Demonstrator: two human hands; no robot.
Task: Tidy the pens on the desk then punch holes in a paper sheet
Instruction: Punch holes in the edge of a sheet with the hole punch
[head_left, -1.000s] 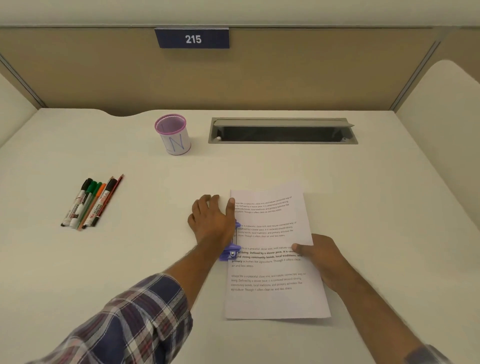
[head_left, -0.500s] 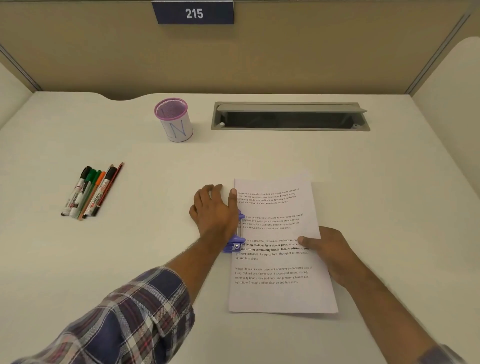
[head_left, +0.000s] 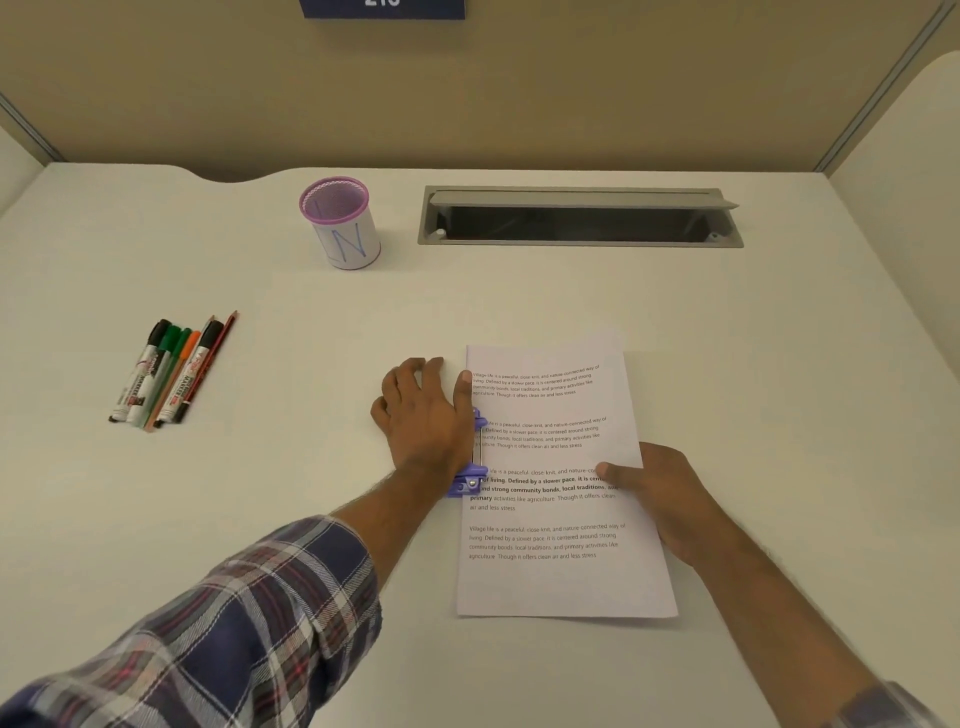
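Pens (head_left: 171, 371) lie bunched at your left, outside the cup (head_left: 342, 223). Your left hand (head_left: 423, 415) presses flat-fingered on the punch (head_left: 470, 480) at the paper (head_left: 561, 571) edge; your right hand (head_left: 660, 493) pinches its other edge. Punching looks underway.

A white desk (head_left: 727, 338) with a grey cable slot (head_left: 579, 217) near its back edge. A purple mesh pen cup (head_left: 341, 222) stands left of the slot. Markers and pencils (head_left: 171, 371) lie in a row toward the left edge. A printed sheet (head_left: 556, 577) lies near the front, a purple hole punch (head_left: 470, 480) on its left edge.
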